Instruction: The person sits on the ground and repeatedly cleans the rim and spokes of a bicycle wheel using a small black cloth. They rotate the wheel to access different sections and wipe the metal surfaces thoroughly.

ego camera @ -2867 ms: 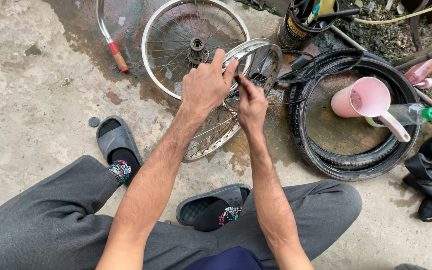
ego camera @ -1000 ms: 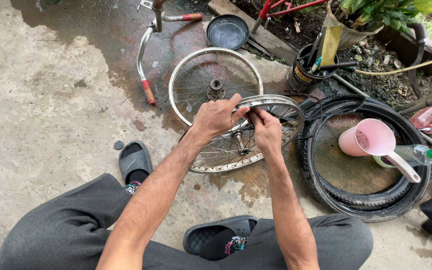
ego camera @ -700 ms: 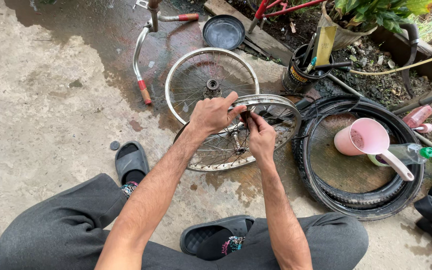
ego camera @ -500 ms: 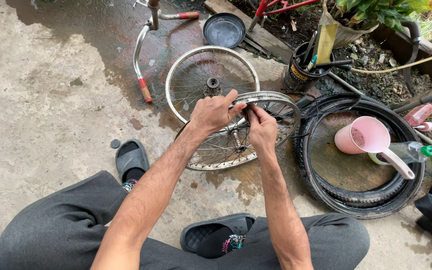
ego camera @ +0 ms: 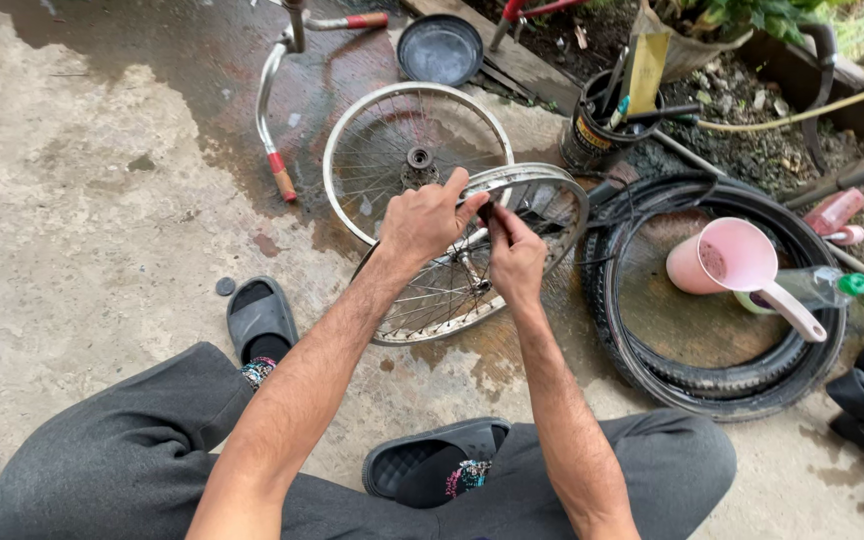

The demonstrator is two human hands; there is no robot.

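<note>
— So, what are the hands doing at the middle of the frame?

— Both are working on the nearer bicycle wheel (ego camera: 452,290), the spoked rim that is lying tilted on the wet concrete (ego camera: 102,180) just below centre. The left hand (ego camera: 430,220) is curling over the top edge of that rim, fingers closed on it. The right hand (ego camera: 514,258) is sitting just beside it, fingertips pinched together on something small and dark at the rim; I cannot tell what it is.

— Are the hands touching each other?

— They are sitting close together, thumb side to thumb side, nearly meeting.

— And behind them?

— A second spoked wheel (ego camera: 414,150) is lying flat above, its hub showing, partly overlapped by the nearer rim. A chrome handlebar with red grips (ego camera: 274,110) is lying at upper left of centre, and a dark round pan (ego camera: 440,48) is sitting at the top.

— What is showing on the right side?

— A black tyre (ego camera: 722,370) is lying there, ringing a pink scoop (ego camera: 737,262) and a clear bottle with a green cap (ego camera: 822,288). A tin holding tools (ego camera: 592,135) is standing above it, near the soil.

— And at the bottom?

— The person is squatting in grey trousers (ego camera: 102,450), wearing dark slides; one slide (ego camera: 260,318) is showing at lower left, the other (ego camera: 432,465) at bottom centre.
</note>
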